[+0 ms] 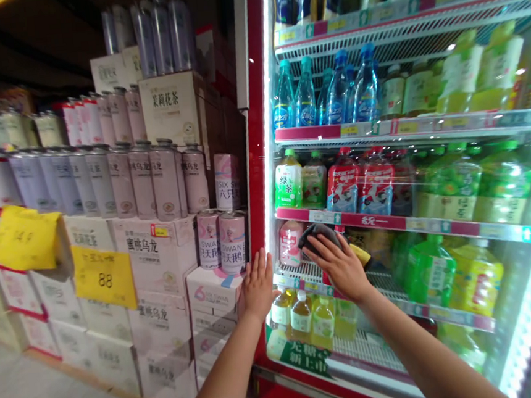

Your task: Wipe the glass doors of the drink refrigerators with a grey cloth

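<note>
My right hand [338, 262] presses a dark grey cloth [321, 236] against the glass door [414, 201] of a lit drinks fridge, at the height of the shelf strip with white lettering. Its fingers lie over the cloth and cover part of it. To the left, my left hand [257, 284] rests with outstretched fingers on the fridge's red frame [258, 181], holding nothing. Close to that hand stand pink-and-white cans [233, 242] on a white carton. Behind the glass, near the cloth, is a pink-labelled bottle [290, 242].
Stacked cartons [156, 258] topped with rows of tall cans [143, 179] stand left of the fridge. Yellow price signs [104, 280] hang on their front. Inside the fridge are shelves of blue water bottles [337, 90] and green tea bottles [288, 178]. Grey floor [41, 392] shows lower left.
</note>
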Tool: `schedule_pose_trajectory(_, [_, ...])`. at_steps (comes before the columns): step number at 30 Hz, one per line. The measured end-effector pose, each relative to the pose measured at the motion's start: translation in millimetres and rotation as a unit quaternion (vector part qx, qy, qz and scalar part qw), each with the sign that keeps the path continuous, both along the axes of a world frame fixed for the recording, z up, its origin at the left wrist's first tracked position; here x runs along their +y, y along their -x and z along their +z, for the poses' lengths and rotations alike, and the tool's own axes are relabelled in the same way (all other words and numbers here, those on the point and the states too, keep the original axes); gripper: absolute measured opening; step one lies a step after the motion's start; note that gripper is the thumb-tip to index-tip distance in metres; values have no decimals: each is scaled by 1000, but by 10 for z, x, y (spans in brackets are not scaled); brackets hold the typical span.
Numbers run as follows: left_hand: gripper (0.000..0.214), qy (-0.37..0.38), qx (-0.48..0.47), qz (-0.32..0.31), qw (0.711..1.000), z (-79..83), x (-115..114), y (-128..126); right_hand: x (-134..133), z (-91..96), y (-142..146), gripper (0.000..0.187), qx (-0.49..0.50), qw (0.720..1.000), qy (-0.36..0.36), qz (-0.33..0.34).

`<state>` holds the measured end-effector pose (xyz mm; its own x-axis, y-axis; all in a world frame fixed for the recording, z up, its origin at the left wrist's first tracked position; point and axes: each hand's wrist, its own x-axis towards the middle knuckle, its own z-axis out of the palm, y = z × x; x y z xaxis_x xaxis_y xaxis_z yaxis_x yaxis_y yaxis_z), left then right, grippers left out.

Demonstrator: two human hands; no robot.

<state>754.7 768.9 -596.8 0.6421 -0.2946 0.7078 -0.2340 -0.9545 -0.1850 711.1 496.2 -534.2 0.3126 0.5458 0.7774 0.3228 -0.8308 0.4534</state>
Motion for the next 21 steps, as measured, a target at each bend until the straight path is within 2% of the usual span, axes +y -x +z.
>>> schedule_pose_trajectory(2, [125,-2,-15,1,1000,5,-55,66,-106,-40,54,65,-9,996,-80,-38])
schedule_pose_trajectory(4, [121,-13,-24,-9,1000,19,-166,123,-191,-207,125,69,-13,990,-128,-59])
schedule_pose_trajectory(7, [112,-24,-29,-31,999,85,-415,174,-217,-388,177,67,-1,996,-82,-34])
schedule_pose_trajectory(9, [112,-22,-31,-43,998,158,-597,193,-214,-305,160,63,8,1000,-26,-9])
schedule_pose_trajectory(11, [114,-24,-36,-62,997,243,-760,213,-256,-109,133,60,5,1000,-14,-3])
schedule_pose_trajectory(13, [117,-35,-43,-87,995,322,-893,238,-361,43,134,61,-5,999,-50,-20])
schedule_pose_trajectory(14, [118,-41,-47,-98,993,356,-950,252,-429,56,151,62,-11,996,-83,-36])
schedule_pose_trajectory(16, [119,-50,-52,-115,991,411,-1051,277,-557,-78,214,66,-22,985,-154,-71])
schedule_pose_trajectory(18, [122,-57,-54,-123,989,447,-1146,290,-639,-352,289,69,-28,975,-199,-96])
schedule_pose_trajectory(20, [124,-63,-55,-130,988,471,-1240,286,-668,-596,342,69,-23,978,-186,-96])
schedule_pose_trajectory(21, [125,-66,-55,-132,987,479,-1285,281,-673,-657,355,68,-18,982,-164,-89])
